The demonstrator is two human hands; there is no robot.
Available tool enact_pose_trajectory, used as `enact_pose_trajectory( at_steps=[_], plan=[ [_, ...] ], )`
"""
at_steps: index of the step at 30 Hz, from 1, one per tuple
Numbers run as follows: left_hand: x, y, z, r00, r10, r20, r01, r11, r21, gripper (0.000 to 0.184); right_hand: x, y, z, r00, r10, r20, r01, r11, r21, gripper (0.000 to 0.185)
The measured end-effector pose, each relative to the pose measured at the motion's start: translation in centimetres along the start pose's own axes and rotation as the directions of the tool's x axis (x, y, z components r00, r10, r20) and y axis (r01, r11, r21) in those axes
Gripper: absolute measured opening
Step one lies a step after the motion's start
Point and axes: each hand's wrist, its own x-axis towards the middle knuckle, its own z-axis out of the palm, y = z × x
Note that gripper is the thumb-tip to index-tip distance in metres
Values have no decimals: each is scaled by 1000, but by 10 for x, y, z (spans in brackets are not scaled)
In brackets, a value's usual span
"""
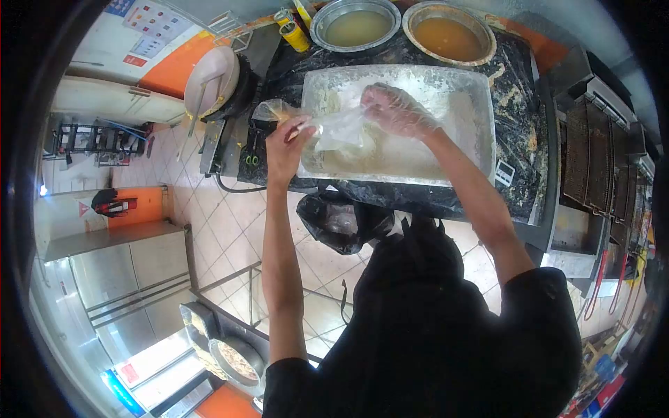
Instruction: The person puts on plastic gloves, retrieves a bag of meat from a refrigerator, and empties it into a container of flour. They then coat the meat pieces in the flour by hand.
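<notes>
Beyond the left edge of the bench (524, 136) stands a pale pan (197, 78) with a long-handled utensil across it. Green-handled scissors (249, 159) lie by the bench's near left corner, probably kept there to be within reach.

The bare left hand (287, 145) pinches a piece of clear plastic (339, 132), with a crumpled end beyond the fingers. The plastic spans the gap between the hands, above the left part of a white-dusted tray (390, 180); being thin and limp, it probably needs holding from both sides to stay spread. Yellow cans (295, 37) stand at the far left corner, and a black bag (313, 214) gapes below the near edge.

A metal bowl (355, 49) of pale liquid sits at the far edge, behind the tray. The right hand (398, 113), in a clear glove, is over the tray, its fingers curled where the plastic meets them; whether they grip it I cannot tell. Next comes another bowl (454, 63), of orange liquid, apparently set back to leave the front for the tray. A small white device (504, 173) lies near the near right corner, clear of the powder. Wire baskets (591, 157) stand beyond the right edge.
</notes>
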Motion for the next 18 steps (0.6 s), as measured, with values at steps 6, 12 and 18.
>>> enact_pose_trajectory(
  at_steps=[6, 12, 18],
  plan=[
    [25, 30, 35, 955, 256, 149, -291, 904, 314, 18, -21, -39, -2, 995, -96, 30, 100, 902, -421, 41],
    [33, 56, 47, 913, 349, 212, -406, 829, 384, 17, 14, -6, 21, 998, -60, -33, 54, 987, -154, 37],
    [15, 16, 15, 956, 293, -16, -254, 855, 451, 20, 10, -15, 8, 944, -238, -230, 205, 966, -160, 32]
  ],
)
